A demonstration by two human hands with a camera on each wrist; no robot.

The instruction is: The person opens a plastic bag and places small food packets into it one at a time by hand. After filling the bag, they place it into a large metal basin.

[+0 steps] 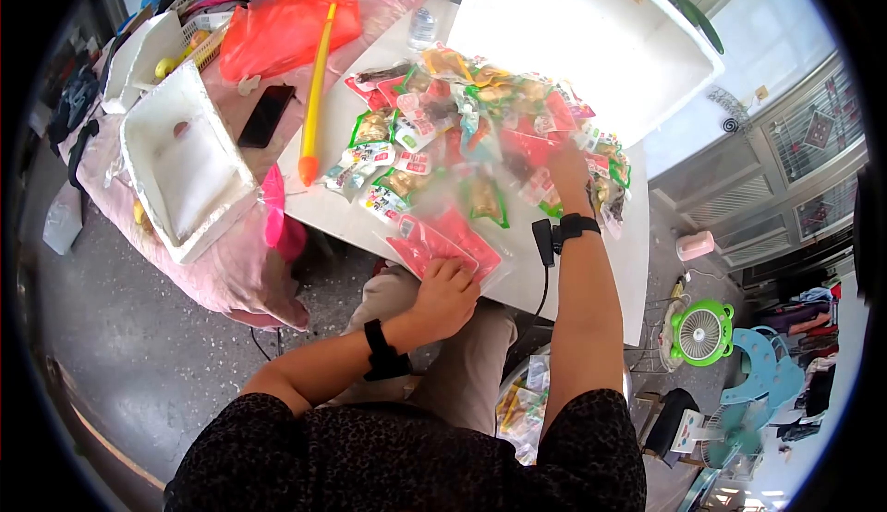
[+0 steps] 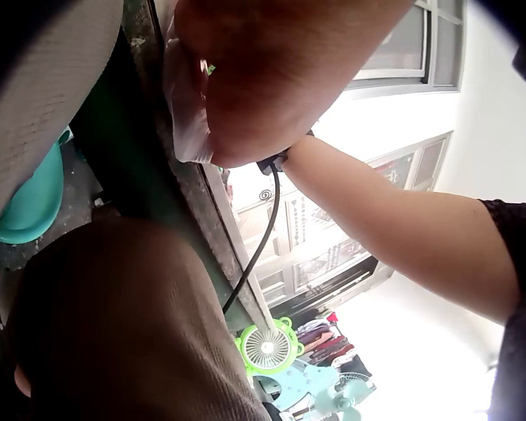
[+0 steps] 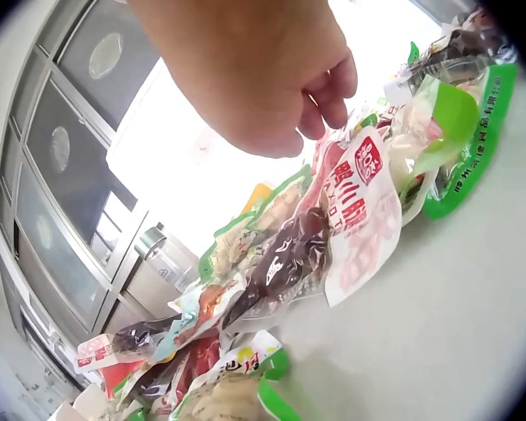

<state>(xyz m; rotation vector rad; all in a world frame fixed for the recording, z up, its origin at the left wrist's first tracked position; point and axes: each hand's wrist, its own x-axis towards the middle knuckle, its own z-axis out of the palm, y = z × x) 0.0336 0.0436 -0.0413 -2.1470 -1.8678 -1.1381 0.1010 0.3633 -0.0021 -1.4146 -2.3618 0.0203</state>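
Note:
My left hand (image 1: 446, 299) holds flat red packets in clear plastic (image 1: 434, 246) at the table's near edge, fingers curled over them. In the left wrist view, clear plastic (image 2: 191, 132) shows beside the left hand (image 2: 263, 79). At the right part of a heap of snack packets (image 1: 485, 196), my right hand (image 1: 570, 175) reaches down, its fingertips blurred. The right wrist view shows the right hand (image 3: 254, 79) with bent fingers, just above a red-and-white packet (image 3: 364, 219); whether it grips anything is hidden.
A white foam box (image 1: 573, 41) stands behind the heap, near a clear bottle (image 1: 425, 22). At left are another foam box (image 1: 185, 161), a phone (image 1: 267, 116), a yellow stick (image 1: 319, 87) and a red bag (image 1: 286, 31). Below the table, a container holds packets (image 1: 527, 410).

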